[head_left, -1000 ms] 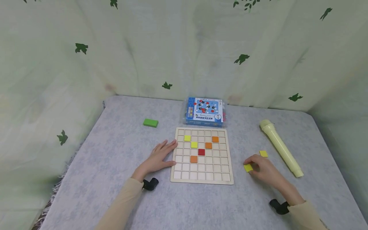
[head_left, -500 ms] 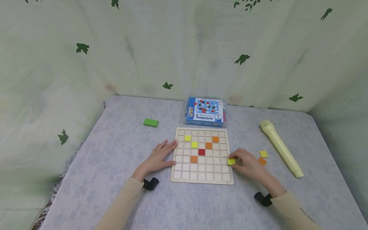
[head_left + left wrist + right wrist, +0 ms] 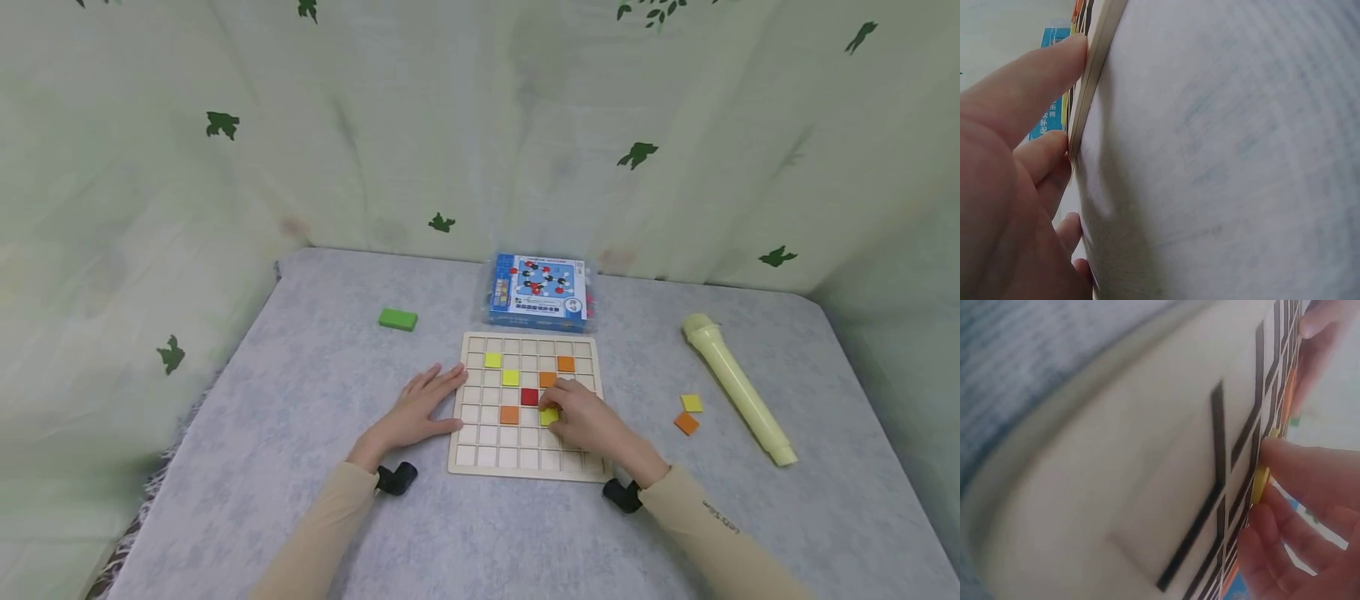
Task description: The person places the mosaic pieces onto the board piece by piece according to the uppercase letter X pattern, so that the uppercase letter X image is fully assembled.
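A wooden grid board [image 3: 472, 457] lies mid-table, with two yellow tiles, several orange tiles and a red tile [image 3: 529, 397] set in its squares. My right hand [image 3: 588, 421] pinches a yellow tile [image 3: 550, 416] between thumb and fingers, right at a square diagonally below the red one. In the right wrist view that yellow tile [image 3: 1260, 482] stands tilted against the grid lines. At the board's left edge rests my left hand [image 3: 414, 414], fingers spread, thumb and fingertips touching the rim. The left wrist view shows the thumb [image 3: 1054, 69] against the board's side.
Behind the board stands a blue box [image 3: 537, 292] with molecule pictures. A green block [image 3: 397, 319] lies at the left. To the right are a loose yellow tile [image 3: 692, 403], an orange tile [image 3: 686, 423] and a pale yellow microphone-shaped stick [image 3: 738, 387].
My right hand has carried the yellow tile leftward from the table's right side onto the board's middle, uncovering an orange tile on the table. The left hand stays at the board's edge.
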Tool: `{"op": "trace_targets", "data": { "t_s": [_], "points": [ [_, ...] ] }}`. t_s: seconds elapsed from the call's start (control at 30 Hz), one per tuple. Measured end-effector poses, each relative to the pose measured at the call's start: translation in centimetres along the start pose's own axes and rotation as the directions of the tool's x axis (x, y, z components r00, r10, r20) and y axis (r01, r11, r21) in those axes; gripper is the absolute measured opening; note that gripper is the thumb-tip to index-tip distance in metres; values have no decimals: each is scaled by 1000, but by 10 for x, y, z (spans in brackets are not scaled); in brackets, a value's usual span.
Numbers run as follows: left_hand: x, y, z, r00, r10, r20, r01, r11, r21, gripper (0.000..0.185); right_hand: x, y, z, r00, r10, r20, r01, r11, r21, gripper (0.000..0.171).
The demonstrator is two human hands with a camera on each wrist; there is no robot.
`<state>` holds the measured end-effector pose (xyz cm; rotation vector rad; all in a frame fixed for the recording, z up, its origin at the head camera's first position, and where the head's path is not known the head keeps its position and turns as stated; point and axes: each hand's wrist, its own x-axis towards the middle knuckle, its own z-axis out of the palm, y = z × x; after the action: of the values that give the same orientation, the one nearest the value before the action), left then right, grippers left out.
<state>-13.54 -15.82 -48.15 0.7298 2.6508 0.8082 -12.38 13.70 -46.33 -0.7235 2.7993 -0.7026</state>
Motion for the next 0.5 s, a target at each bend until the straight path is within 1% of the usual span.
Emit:
{"op": "trace_targets", "data": {
  "t_s": [0.13,0.2,0.27,0.37,0.43,0.5],
  "points": [
    [1,1,0,1000,13,-5,-13,1000,-5,74,-4,5,-3,998,57,-13,-56,996,70,24],
    [1,2,0,1000,17,-3,-17,1000,0,74,-11,12,-7,994,101,-31,-96,987,128,23],
    [2,2,0,1000,22,-4,-22,1000,2,74,-22,24,-14,990,122,-73,-108,979,172,23],
    [2,2,0,1000,17,1,-17,1000,2,74,-44,48,-25,980,128,-150,-98,977,188,24],
    [2,1,0,1000,24,-4,-24,1000,2,75,-61,67,-31,970,118,-211,-85,984,159,24],
    [2,1,-1,1000,26,-4,-26,1000,0,74,-78,85,-35,957,125,-261,-97,988,119,24]
  ]
}}
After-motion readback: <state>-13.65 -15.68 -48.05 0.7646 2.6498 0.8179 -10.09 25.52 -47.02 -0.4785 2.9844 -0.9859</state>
